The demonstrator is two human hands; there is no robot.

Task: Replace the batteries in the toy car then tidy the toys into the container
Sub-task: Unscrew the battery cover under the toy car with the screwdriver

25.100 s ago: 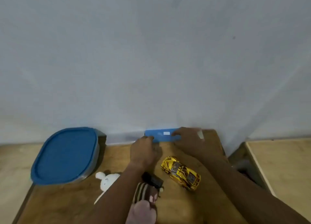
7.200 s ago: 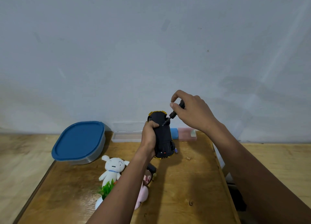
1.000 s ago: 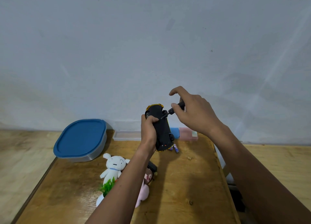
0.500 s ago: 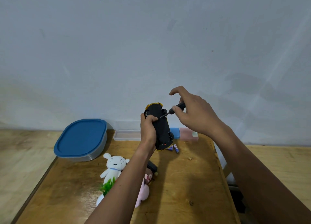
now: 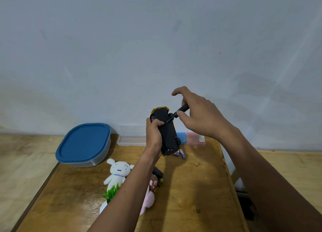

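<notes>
My left hand (image 5: 154, 136) grips the gold toy car (image 5: 167, 130) above the table, black underside turned towards me. My right hand (image 5: 198, 115) pinches a small black screwdriver (image 5: 179, 111), its tip set against the underside near the upper end of the car. Two small batteries (image 5: 180, 153) lie on the table just below the car. A grey container with a blue lid (image 5: 84, 144) sits at the table's back left, lid on.
A white plush dog (image 5: 118, 172), a green plastic plant (image 5: 111, 193) and a pink and brown plush (image 5: 149, 195) lie beside my left forearm. A clear tray (image 5: 130, 139) and a blue and pink case (image 5: 193, 139) stand along the wall. The table's right edge (image 5: 228, 176) drops off.
Over the last second the car and screwdriver stay almost still; my right fingers shift slightly on the screwdriver. Long before, the car lay on the table, wheels down.
</notes>
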